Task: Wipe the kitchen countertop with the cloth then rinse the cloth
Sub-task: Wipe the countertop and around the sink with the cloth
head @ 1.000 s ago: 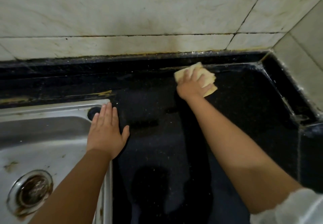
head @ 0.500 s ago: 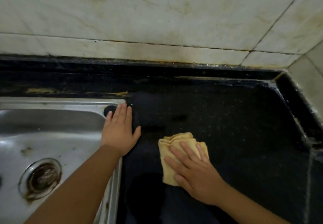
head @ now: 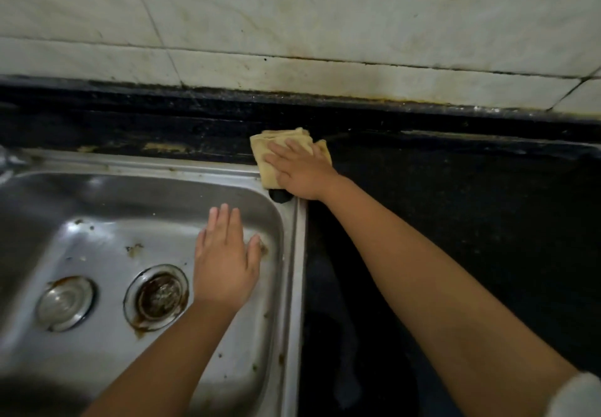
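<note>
A folded yellow cloth lies at the sink's back right corner, where the steel rim meets the black countertop. My right hand presses flat on the cloth with straight fingers and covers most of it. My left hand hovers open over the right side of the steel sink, fingers straight and together, holding nothing.
The sink basin holds a rusty drain and a round metal stopper. A small black knob pokes out under my right wrist. Stained white wall tiles rise behind a dark raised ledge.
My right hand slid the cloth from the near countertop up and left to the sink's back corner. My left hand left the sink rim and now hangs over the basin. The view shifted left.
</note>
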Motion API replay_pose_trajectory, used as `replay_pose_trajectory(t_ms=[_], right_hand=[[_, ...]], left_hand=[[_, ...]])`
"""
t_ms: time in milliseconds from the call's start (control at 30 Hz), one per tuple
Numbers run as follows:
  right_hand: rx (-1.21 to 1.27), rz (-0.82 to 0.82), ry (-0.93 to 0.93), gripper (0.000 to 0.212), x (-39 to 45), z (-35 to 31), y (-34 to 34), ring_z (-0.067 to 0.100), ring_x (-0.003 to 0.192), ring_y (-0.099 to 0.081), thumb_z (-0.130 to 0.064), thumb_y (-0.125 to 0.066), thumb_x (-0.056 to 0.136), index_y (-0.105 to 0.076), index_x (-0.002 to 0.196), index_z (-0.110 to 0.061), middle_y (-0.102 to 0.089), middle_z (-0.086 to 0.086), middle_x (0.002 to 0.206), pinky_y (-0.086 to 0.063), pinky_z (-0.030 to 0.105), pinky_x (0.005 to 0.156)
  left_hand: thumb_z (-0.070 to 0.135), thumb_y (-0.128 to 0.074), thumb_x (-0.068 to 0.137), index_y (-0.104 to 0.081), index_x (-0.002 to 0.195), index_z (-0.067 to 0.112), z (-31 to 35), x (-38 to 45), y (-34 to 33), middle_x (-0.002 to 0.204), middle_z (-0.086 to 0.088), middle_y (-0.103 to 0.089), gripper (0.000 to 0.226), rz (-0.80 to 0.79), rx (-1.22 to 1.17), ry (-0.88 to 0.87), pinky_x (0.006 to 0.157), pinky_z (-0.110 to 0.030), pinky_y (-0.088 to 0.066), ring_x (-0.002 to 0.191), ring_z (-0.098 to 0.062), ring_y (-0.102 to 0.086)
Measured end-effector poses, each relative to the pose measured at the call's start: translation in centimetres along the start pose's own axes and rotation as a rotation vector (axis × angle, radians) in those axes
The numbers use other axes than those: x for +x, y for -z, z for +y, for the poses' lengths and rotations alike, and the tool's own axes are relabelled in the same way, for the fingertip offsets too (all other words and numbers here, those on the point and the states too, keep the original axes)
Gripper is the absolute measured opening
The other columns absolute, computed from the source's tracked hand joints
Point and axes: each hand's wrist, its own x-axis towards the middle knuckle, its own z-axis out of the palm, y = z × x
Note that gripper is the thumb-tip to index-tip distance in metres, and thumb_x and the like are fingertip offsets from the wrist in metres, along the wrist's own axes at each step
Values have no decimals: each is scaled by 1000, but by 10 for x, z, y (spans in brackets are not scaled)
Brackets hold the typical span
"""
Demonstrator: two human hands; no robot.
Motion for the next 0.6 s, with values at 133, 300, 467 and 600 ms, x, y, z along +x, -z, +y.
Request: replay_pose_trajectory(t_ms=[133,300,467,600], right_hand=[[50,16,62,48,-11,-2,-9,13,145,2,-29,-24,101,-14,147,-29,-1,-11,157,1,42,114],[95,64,-118,48,-66,39,-17,12,145,2,-31,-24,101,-14,147,-28,-1,-10,157,2,39,115],[-17,16,-231,57,-136,43,-35,16,144,13,-51,-1,95,0,147,-31,19,-14,152,11,38,113],[-127,63,-103,70,-186,-1,-63,29,139,-18,-52,12,91,-27,143,-25,-24,-2,152,-4,46,112]], left_hand=[[38,-20,95,-16,145,5,-13,-3,2,155,-10,-10,60,-75,22,14,115,-32,-2,143,-18,-1],[39,-17,91,-15,145,6,1,2,-3,155,-9,-9,63,-87,-7,-43,114,-30,0,143,-19,1],[44,-5,90,-9,146,9,32,15,-10,156,-7,-2,66,-71,13,-161,113,-33,4,142,-19,8],[25,-23,99,-1,146,8,51,23,-15,155,-8,7,55,-118,30,-224,114,-35,5,142,-20,12]])
